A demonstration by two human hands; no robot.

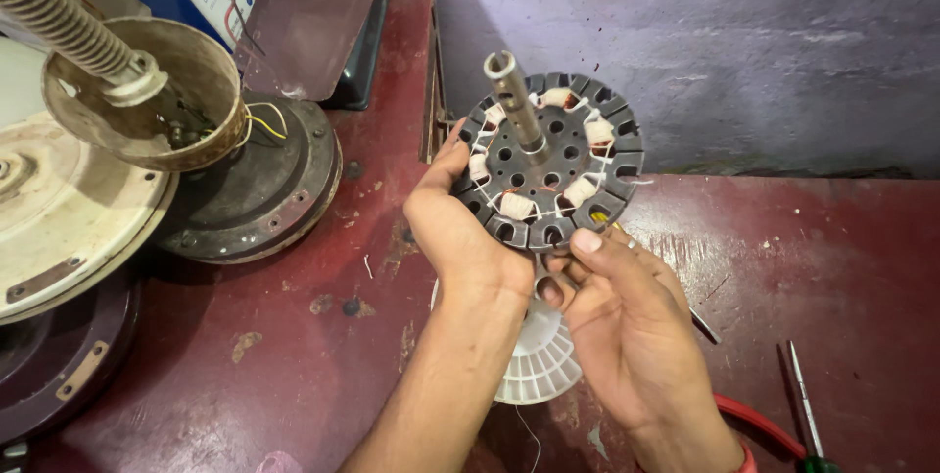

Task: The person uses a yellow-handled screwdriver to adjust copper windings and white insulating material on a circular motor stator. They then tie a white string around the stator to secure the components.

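the fan motor stator (550, 162) sits at the centre of the frame, held up above the dark red table (294, 336) with its steel shaft (516, 103) pointing up toward the camera. the left hand (458, 228) cups its left rim from below, fingers closed around the laminated edge. the right hand (622, 307) pinches the lower rim, thumb on top and fingers underneath. it looks heavy and rigid, a stack of steel plates, yet the copper windings (516, 205) with white ties look delicate, so the outer iron rim or the shaft is the safe place to grip. a white plastic fan blade piece (540, 360) lies beneath the hands. at upper left stands an opened fan housing (257, 184); a screwdriver (803, 404) lies at lower right.
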